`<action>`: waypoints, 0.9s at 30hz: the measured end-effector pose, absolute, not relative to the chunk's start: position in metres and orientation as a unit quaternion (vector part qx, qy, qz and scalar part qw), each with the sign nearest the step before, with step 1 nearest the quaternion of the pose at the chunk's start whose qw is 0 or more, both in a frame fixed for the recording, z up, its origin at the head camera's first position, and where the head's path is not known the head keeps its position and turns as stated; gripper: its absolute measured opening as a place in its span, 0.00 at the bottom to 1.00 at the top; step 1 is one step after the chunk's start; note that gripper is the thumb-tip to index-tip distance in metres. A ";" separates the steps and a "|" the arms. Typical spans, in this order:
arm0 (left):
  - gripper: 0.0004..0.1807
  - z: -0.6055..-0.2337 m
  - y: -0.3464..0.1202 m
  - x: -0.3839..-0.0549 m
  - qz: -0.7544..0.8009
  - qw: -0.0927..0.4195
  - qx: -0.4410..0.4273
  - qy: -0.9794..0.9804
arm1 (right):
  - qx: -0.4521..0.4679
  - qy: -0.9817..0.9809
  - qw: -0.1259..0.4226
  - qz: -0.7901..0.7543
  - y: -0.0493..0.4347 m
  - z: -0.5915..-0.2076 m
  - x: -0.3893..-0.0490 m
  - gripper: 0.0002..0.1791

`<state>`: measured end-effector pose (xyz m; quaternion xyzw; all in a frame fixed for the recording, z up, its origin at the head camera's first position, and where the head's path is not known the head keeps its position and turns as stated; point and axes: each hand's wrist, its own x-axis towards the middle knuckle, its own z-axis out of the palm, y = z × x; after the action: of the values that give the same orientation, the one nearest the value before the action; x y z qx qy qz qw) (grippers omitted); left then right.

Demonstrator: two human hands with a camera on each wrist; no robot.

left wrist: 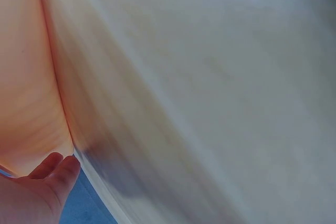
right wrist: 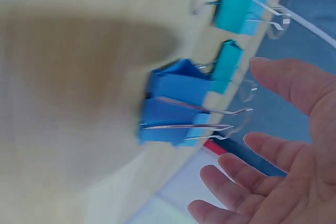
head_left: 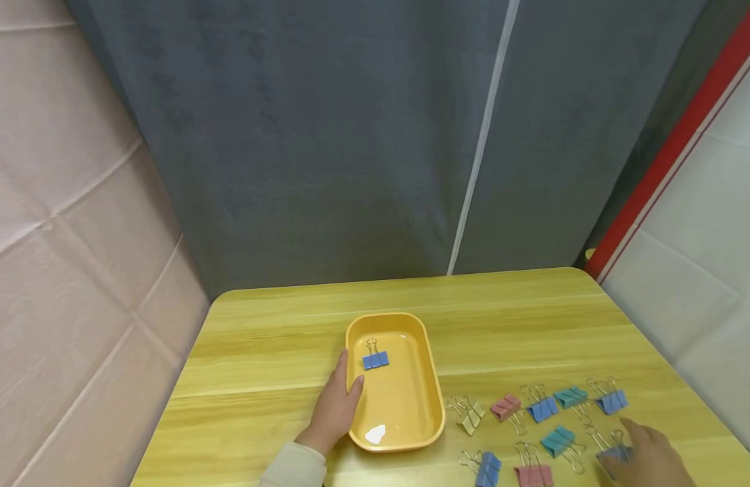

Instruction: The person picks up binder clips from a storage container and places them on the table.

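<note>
My left hand (head_left: pixel 335 409) holds the left side of a yellow tray (head_left: pixel 408 399), thumb over the rim and fingers along the outer wall. A blue binder clip (head_left: pixel 376 360) lies inside this tray, near its upper left. At the lower right, my right hand (head_left: pixel 651 460) is beside another blue binder clip (head_left: pixel 612 454), overlapping it in the head view. The right wrist view shows the fingers spread and apart from a blue clip (right wrist: pixel 176 103), with nothing between them.
More binder clips lie right of the tray: a pale yellow clip (head_left: pixel 471 416), pink clips (head_left: pixel 506 407), teal clips (head_left: pixel 558 441) and several blue clips (head_left: pixel 542 408). The wooden table (head_left: pixel 259 365) meets a dark grey curtain (head_left: pixel 320 169) at its far edge.
</note>
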<state>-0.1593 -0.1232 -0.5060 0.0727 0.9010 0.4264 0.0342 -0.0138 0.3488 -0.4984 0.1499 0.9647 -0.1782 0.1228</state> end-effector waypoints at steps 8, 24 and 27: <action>0.36 -0.505 -0.123 -0.159 0.428 0.034 0.077 0.900 | 0.139 0.963 0.121 -0.199 0.325 -0.466 -0.025 0.55; 0.36 -0.507 -0.123 -0.159 0.424 0.032 0.069 0.902 | 0.082 0.971 0.008 -0.223 0.269 -0.430 -0.060 0.47; 0.36 -0.506 -0.123 -0.159 0.424 0.031 0.069 0.902 | 0.065 0.973 -0.009 -0.221 0.258 -0.426 -0.066 0.44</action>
<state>-0.1591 -0.1227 -0.5064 0.0693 0.9024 0.4243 0.0306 -0.0665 0.2579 -0.4263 0.0652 0.9731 -0.2206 -0.0087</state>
